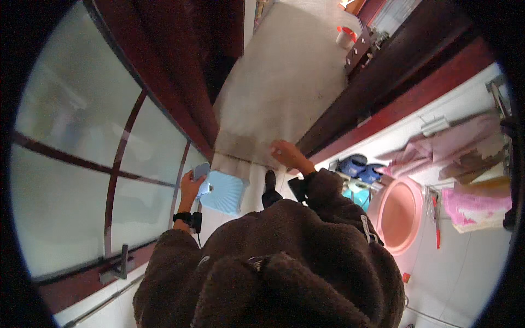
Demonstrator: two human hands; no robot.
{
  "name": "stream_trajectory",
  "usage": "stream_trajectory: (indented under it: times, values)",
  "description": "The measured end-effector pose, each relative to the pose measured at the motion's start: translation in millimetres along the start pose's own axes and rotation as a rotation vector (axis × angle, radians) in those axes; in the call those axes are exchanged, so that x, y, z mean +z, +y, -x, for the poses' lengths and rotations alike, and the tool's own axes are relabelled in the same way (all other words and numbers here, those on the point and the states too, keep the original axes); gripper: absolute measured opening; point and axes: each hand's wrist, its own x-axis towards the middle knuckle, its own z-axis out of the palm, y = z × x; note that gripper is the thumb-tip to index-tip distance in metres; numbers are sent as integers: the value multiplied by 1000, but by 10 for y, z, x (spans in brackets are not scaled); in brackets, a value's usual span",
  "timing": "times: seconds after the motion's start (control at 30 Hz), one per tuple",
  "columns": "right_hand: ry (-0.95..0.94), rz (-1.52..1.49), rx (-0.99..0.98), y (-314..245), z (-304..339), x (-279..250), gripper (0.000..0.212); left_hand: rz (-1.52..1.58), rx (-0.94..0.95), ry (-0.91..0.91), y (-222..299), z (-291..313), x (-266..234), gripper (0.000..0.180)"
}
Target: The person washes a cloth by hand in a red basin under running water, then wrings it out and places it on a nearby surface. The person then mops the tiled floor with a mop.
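Observation:
At the left, my left hand (189, 189) is closed around a flat grey-blue piece with rounded corners (201, 171); its exact kind does not show. Right beside that hand is a light blue plastic piece with shell-like ridges (225, 192); I cannot tell whether the two are joined. My right hand (290, 155) reaches forward near the doorway, somewhat blurred, its fingers apart and nothing visible in them. A dark strap with a small box (189, 221) is on my left wrist, and another dark box (298, 189) is by the right one.
Frosted glass panels (71, 104) with dark red frames stand at the left. Ahead, the doorway opens onto a grey floor (279, 82) with a bin (345, 37). To the right are blue slippers (355, 165), a pink basin (402, 216) and hanging towels (465, 205).

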Motion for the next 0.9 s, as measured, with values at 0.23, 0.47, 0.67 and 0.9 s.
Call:
stream_trajectory:
  times: [0.23, 0.47, 0.67, 0.9]
  values:
    - [-471, -468, 88, 278, -1864, 128, 58, 219, 52, 28, 1485, -1169, 446, 48]
    - [-667, -913, 161, 1222, -3094, -209, 67, 443, -179, -105, 2259, -2798, 1141, 45]
    - [-298, -1002, 584, 2526, -3201, -745, 56, 136, 65, -21, 2148, -3571, 1807, 48]
    - [337, -889, 951, 3515, -2523, -1519, 41, -185, 58, -338, 1262, -4003, 1861, 32]
